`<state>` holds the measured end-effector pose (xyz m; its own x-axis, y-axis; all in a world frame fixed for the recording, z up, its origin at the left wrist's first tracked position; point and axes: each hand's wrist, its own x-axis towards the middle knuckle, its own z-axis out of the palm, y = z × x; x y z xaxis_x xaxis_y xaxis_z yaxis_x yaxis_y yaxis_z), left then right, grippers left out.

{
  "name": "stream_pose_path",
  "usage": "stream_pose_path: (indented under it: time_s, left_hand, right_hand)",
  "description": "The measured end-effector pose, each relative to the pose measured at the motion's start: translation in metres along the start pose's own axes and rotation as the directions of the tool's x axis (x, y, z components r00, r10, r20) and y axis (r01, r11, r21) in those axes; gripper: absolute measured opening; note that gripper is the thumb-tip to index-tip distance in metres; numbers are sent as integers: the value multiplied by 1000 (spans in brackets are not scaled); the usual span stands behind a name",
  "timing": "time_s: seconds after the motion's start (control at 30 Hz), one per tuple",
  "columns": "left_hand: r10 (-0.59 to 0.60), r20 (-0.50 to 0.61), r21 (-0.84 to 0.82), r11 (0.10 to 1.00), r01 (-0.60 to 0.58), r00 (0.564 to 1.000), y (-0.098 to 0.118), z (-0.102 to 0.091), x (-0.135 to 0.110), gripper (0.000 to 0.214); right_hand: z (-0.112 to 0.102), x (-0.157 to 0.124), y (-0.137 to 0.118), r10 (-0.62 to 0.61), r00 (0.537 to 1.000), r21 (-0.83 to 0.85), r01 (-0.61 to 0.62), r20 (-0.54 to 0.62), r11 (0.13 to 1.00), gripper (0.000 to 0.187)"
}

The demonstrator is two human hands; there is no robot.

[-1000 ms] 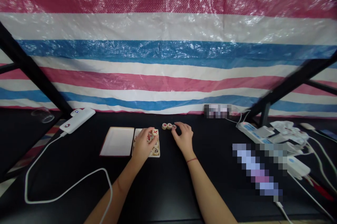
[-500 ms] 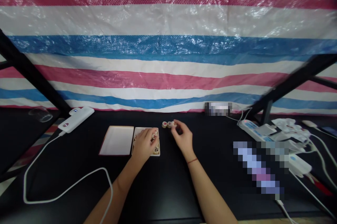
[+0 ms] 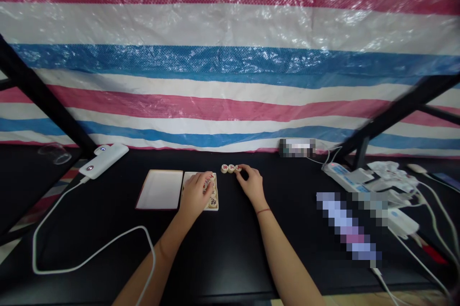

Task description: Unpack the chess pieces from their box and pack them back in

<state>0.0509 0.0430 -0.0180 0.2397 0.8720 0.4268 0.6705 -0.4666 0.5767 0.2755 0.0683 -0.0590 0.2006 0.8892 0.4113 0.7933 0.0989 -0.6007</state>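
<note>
Three round xiangqi pieces stand in a short row on the black table; the leftmost piece [image 3: 224, 168] and middle piece [image 3: 232, 169] are untouched. At the right end, my right hand [image 3: 251, 183] has its fingertips on the third xiangqi piece [image 3: 237, 168]. My left hand [image 3: 196, 193] lies over a shallow white box [image 3: 216, 209], thumb and fingers apart. Several xiangqi pieces [image 3: 213, 202] with red or dark characters show along the box's right side; the hand hides the others.
Left of the box lies its open lid [image 3: 161, 190]. A white power bank [image 3: 104, 161] with a long cable [image 3: 89, 263] is farther left. To the right are a power strip [image 3: 345, 176], tangled cables and a blurred-out object [image 3: 347, 227]. Striped sheeting [image 3: 230, 100] hangs behind.
My right hand has brought its xiangqi piece down into line beside the other two. My left hand has shifted slightly over the box, and more pieces show there.
</note>
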Motion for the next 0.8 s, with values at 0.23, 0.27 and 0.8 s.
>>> stream_pose_path:
  time_s: [0.23, 0.27, 0.8]
  left_hand:
    - [-236, -11, 330, 916, 227, 972, 0, -6, 8, 24]
    - [-267, 2, 390, 888, 245, 964, 0, -6, 10, 27]
    - [-282, 133, 381, 899, 214, 950, 18, 8, 18, 23]
  right_hand:
    - [-3, -5, -19, -30, 989, 23, 34, -145, 999, 28]
    - [-1, -8, -27, -33, 991, 58, 41, -131, 997, 28]
    - [20, -29, -70, -37, 993, 276, 4, 114, 961, 28]
